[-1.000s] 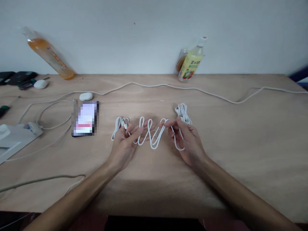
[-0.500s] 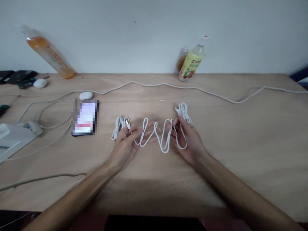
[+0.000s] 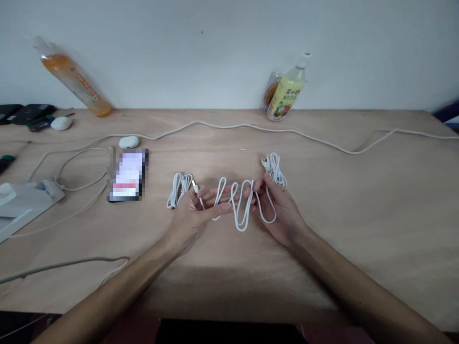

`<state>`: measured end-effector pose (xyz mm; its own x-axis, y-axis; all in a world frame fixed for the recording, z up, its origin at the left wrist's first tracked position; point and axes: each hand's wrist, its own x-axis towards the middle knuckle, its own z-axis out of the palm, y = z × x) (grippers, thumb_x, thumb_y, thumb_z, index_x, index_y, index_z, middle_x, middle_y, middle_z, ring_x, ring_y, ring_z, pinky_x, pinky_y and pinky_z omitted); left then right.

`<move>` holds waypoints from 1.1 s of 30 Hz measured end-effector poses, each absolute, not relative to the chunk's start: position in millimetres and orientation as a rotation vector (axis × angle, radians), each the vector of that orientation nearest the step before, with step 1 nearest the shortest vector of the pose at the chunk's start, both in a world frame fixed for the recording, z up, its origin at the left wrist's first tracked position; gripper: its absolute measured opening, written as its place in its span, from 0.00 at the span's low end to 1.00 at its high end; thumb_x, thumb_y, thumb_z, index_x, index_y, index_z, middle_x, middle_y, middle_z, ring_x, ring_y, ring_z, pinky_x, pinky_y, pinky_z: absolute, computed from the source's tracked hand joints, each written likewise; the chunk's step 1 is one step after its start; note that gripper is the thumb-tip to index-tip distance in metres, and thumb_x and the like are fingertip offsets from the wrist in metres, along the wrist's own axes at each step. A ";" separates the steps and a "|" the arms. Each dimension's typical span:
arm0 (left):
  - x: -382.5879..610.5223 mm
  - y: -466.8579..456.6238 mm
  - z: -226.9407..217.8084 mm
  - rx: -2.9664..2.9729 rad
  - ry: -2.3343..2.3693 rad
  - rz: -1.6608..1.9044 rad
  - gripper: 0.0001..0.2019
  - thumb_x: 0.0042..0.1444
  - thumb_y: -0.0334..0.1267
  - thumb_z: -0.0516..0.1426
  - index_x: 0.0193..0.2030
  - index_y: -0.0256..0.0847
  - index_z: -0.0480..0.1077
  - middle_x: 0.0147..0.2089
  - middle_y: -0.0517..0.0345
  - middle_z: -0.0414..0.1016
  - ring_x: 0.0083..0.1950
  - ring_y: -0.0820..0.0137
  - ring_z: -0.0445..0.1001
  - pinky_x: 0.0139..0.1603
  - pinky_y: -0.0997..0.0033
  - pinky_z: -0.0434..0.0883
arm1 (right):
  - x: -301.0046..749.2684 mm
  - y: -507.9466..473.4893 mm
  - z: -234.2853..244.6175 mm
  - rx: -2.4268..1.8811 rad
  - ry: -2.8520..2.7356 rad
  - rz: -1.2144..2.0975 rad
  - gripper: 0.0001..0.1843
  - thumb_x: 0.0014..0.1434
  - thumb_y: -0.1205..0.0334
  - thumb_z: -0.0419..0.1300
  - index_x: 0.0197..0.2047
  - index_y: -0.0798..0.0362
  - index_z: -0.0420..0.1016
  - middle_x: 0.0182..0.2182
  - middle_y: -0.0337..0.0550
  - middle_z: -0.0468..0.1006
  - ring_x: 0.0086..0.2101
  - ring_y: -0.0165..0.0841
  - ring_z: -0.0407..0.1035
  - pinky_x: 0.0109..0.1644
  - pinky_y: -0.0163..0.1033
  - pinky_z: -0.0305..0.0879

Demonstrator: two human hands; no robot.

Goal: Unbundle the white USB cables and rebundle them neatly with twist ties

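A white USB cable (image 3: 242, 230) hangs in loose zigzag loops between both hands, just above the wooden desk. My left hand (image 3: 188, 220) has the plug end, and the metal USB plug (image 3: 194, 185) pokes up by the fingers. Its thumb stretches right over the cable, with the fingers behind the loops. Gathered loops are pinched between the thumb and fingers of my right hand (image 3: 285, 208). One coiled white cable (image 3: 174, 191) lies just beyond my left hand, and another cable bundle (image 3: 275, 167) lies beyond my right.
At left are a phone (image 3: 125, 174) with a blurred screen, a white earbud case (image 3: 129, 142) and a white box-like object (image 3: 21, 203). A long white cord (image 3: 247, 125) crosses the desk. An orange bottle (image 3: 75, 86) and a yellow-labelled bottle (image 3: 287, 95) lean against the wall.
My left thumb has moved right across the loops, and the hand sits slightly further right. The loops are closer together. My right hand has barely moved.
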<state>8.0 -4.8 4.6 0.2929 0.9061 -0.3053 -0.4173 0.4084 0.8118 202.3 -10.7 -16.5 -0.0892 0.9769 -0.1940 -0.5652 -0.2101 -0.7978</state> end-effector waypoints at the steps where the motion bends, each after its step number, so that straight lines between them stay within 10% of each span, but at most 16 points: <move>1: 8.0 -4.8 4.0 0.699 0.868 0.984 0.30 0.45 0.28 0.77 0.33 0.45 0.58 0.45 0.57 0.86 0.62 0.55 0.85 0.66 0.53 0.79 | 202.0 -10.8 -16.5 -0.878 -0.673 1.601 0.24 0.56 0.37 0.78 0.30 0.48 0.81 0.27 0.37 0.81 0.27 0.30 0.71 0.31 0.34 0.70; 33: 7.4 -1.3 5.4 0.686 1.002 1.180 0.33 0.41 0.31 0.80 0.28 0.44 0.56 0.35 0.63 0.80 0.48 0.59 0.89 0.54 0.61 0.85 | 197.7 -15.0 -14.5 -1.007 -0.863 1.329 0.27 0.63 0.33 0.69 0.29 0.50 0.83 0.30 0.47 0.86 0.34 0.39 0.82 0.29 0.38 0.77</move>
